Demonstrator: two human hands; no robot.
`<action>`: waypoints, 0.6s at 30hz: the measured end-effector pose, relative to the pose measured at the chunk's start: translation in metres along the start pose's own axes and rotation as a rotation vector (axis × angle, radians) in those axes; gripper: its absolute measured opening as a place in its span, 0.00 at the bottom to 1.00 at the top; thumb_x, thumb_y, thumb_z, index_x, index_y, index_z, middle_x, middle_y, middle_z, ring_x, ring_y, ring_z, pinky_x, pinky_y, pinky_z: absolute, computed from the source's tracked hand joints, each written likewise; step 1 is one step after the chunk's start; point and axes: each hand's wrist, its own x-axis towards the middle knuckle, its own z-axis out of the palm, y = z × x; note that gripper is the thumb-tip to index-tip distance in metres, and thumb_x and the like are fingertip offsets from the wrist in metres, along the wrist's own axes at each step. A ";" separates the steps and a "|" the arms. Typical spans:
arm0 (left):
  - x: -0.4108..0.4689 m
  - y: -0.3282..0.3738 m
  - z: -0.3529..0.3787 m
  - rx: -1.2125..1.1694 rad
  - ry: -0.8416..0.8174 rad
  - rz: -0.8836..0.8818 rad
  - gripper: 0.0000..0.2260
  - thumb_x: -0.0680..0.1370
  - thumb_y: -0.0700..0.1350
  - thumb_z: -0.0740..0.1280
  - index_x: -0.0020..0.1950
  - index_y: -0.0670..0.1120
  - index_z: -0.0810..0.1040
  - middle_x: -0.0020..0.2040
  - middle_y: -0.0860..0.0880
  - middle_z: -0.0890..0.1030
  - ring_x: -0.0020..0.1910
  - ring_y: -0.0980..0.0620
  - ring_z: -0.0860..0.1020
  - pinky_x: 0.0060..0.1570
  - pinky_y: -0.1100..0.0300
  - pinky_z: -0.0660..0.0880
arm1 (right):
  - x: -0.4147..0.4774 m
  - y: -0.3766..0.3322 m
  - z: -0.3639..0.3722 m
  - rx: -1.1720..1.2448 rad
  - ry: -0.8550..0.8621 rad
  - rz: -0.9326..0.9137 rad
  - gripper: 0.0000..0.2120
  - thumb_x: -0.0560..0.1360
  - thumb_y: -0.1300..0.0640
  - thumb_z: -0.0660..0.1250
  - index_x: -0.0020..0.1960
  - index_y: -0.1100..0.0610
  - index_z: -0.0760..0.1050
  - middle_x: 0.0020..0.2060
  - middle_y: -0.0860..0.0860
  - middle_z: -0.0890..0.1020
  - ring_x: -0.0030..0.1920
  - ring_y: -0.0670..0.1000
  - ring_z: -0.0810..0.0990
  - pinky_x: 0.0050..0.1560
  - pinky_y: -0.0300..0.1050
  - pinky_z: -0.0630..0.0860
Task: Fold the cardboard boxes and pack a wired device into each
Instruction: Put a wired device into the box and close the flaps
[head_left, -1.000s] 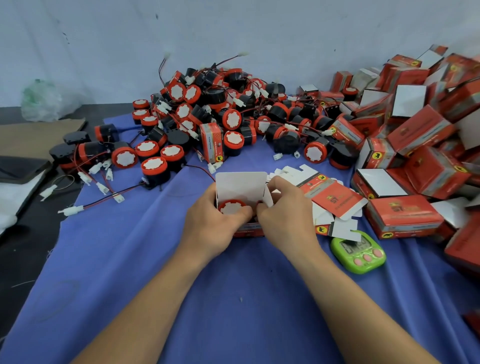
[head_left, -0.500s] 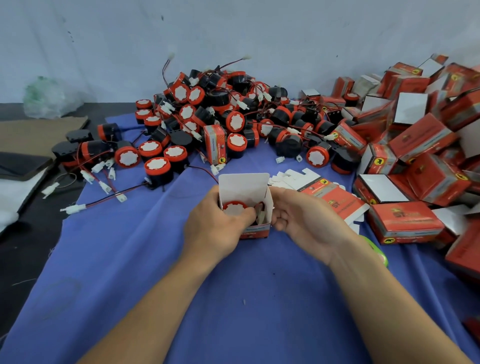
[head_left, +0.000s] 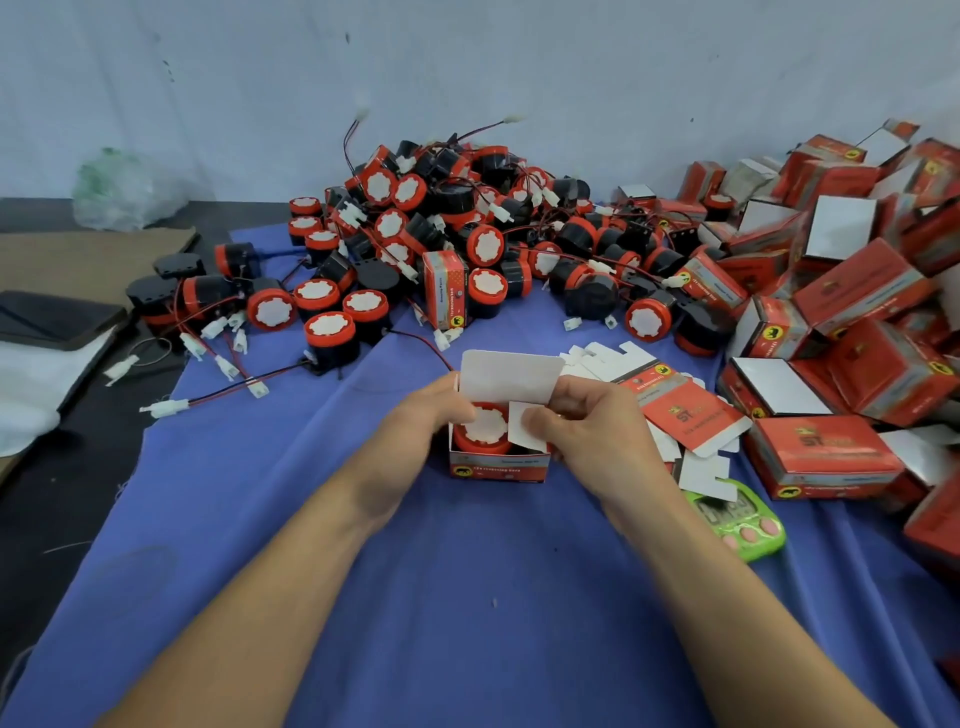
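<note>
Head view: box (head_left: 498, 467) flap (head_left: 525, 435) over device (head_left: 484, 427)

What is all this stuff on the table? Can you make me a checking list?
Surface: blue cloth spread under everything.
Job's things: open box holds a red-capped device; top flap stands up.
Clutter: loose devices piled behind, boxes heaped right, flat blanks, green timer.
Hands: left hand grips the box; right hand pinches its side flap.
Cables: red-black wires with white plugs trail left.
Surroundings: pale wall, plastic bag, brown cardboard.
</note>
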 end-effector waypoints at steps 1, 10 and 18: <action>0.000 0.001 -0.004 -0.017 -0.023 0.007 0.26 0.75 0.42 0.63 0.73 0.38 0.75 0.61 0.44 0.84 0.53 0.43 0.81 0.46 0.66 0.80 | 0.000 0.000 0.000 0.007 0.014 0.014 0.13 0.78 0.65 0.70 0.50 0.47 0.85 0.44 0.44 0.88 0.46 0.46 0.88 0.47 0.44 0.84; -0.002 -0.020 -0.007 -0.013 0.047 0.141 0.15 0.84 0.36 0.64 0.64 0.53 0.82 0.59 0.54 0.86 0.60 0.54 0.84 0.54 0.63 0.80 | 0.003 0.002 0.002 -0.011 0.049 0.022 0.12 0.77 0.64 0.71 0.51 0.47 0.85 0.47 0.43 0.88 0.48 0.47 0.87 0.53 0.53 0.84; 0.000 -0.017 0.001 -0.100 0.232 0.108 0.18 0.79 0.31 0.68 0.48 0.53 0.89 0.49 0.49 0.89 0.50 0.51 0.87 0.44 0.64 0.81 | 0.005 0.002 0.005 0.014 0.021 -0.040 0.21 0.78 0.67 0.69 0.42 0.41 0.87 0.44 0.45 0.88 0.48 0.48 0.87 0.49 0.50 0.85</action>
